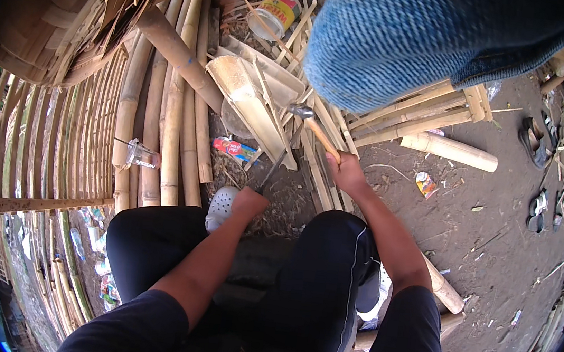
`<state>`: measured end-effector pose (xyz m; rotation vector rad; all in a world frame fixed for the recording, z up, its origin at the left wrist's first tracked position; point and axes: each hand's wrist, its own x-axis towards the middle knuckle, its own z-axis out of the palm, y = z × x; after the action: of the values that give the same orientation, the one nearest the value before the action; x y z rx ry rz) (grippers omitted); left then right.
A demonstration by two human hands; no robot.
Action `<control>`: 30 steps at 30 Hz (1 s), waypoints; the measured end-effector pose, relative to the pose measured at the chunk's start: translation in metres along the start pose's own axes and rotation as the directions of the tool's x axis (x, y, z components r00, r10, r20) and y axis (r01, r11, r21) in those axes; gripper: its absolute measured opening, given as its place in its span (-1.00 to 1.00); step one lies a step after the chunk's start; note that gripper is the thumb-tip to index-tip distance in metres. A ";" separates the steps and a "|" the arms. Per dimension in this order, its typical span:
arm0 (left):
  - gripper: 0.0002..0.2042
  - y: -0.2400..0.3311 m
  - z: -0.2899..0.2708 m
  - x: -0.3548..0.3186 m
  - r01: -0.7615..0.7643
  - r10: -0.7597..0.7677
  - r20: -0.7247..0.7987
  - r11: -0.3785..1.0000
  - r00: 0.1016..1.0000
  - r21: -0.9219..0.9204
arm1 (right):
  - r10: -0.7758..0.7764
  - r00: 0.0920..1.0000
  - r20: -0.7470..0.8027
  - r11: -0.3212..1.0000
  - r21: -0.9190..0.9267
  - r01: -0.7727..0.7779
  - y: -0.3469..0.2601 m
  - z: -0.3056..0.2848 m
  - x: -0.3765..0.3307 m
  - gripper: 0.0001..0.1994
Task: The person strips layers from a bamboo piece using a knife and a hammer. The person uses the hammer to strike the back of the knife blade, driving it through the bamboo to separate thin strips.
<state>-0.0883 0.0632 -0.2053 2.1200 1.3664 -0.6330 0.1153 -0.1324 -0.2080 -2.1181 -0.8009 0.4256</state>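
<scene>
A blue knitted cloth [415, 45] fills the upper middle of the view and hides whatever lies beneath it; the frame's rim is dark. The lower end of the dark blade [273, 170] is lost behind the left hand [248, 203], so the tool's kind cannot be confirmed.

Left hand: a closed fist, its grip pressed around the blade's near end, just above a white clog [221, 207].

Right hand [346, 171]: arm extended forward, grip wrapped tightly on the wooden handle of a hammer [315, 132]. The handle slants up and left; its grey metal head sits near the split bamboo piece [252, 100].

That piece is pale and trough-shaped, lying on the dirt ground [492, 228] among bamboo poles [162, 127] and slats.
</scene>
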 end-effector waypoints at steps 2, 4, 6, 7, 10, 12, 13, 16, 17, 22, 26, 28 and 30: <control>-0.55 0.007 -0.003 -0.002 0.020 -0.020 0.012 1.000 1.000 0.005 | 0.289 0.938 0.194 0.902 -0.384 -0.198 0.028 0.016 -0.008 -0.47; -0.55 -0.010 0.009 0.012 0.024 -0.024 -0.013 1.000 1.000 -0.002 | 0.258 0.934 0.245 0.906 -0.397 -0.146 0.032 0.010 -0.008 -0.42; -0.56 -0.009 0.012 0.019 0.005 -0.005 -0.019 1.000 1.000 0.005 | 0.175 0.965 0.194 0.918 -0.386 -0.089 0.026 -0.004 -0.002 -0.42; -0.56 -0.007 0.014 0.015 0.000 0.000 -0.004 1.000 1.000 0.019 | 0.110 0.985 0.130 0.928 -0.367 -0.056 0.022 -0.011 0.000 -0.43; -0.57 -0.010 0.014 0.002 0.037 -0.037 0.017 0.999 0.999 0.014 | 0.024 0.999 -0.027 0.975 -0.222 -0.030 -0.018 -0.031 0.016 -0.49; -0.58 -0.008 0.014 0.004 0.038 -0.038 0.022 0.999 0.999 0.001 | 0.010 0.993 -0.116 0.998 -0.066 -0.018 -0.037 -0.034 0.020 -0.52; -0.59 -0.009 0.012 0.006 0.030 -0.030 0.022 1.000 0.999 0.004 | 0.006 0.989 -0.151 0.999 0.036 -0.001 -0.044 -0.030 0.021 -0.54; -0.59 -0.007 0.007 0.007 0.016 -0.017 0.025 1.000 1.000 0.024 | 0.108 0.992 0.064 0.994 -0.037 -0.106 -0.018 -0.004 0.012 -0.44; -0.59 0.000 0.008 0.004 0.000 -0.001 0.033 0.999 0.999 0.033 | 0.192 0.965 0.179 0.962 -0.228 -0.149 0.008 0.010 0.007 -0.43; -0.59 -0.006 0.012 0.002 0.006 -0.008 0.048 0.998 0.999 0.059 | 0.300 0.869 0.394 0.868 -0.490 -0.077 -0.029 -0.014 0.034 -0.40; -0.60 -0.012 0.015 0.010 0.010 -0.011 0.033 1.000 0.999 0.027 | 0.054 0.997 0.057 0.985 -0.164 -0.044 -0.068 -0.039 0.038 -0.48; -0.60 -0.011 0.013 0.011 0.000 -0.003 0.070 0.999 0.998 0.044 | -0.014 0.997 -0.072 0.999 0.039 0.017 -0.056 -0.033 0.036 -0.52; -0.60 -0.011 0.011 0.010 -0.002 -0.002 0.096 0.999 0.995 0.044 | -0.026 0.997 -0.076 0.982 0.185 0.040 -0.039 -0.023 0.027 -0.52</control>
<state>-0.0958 0.0664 -0.2214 2.0953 1.3110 -0.7611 0.1323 -0.1097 -0.1640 -1.9323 -0.7240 0.3877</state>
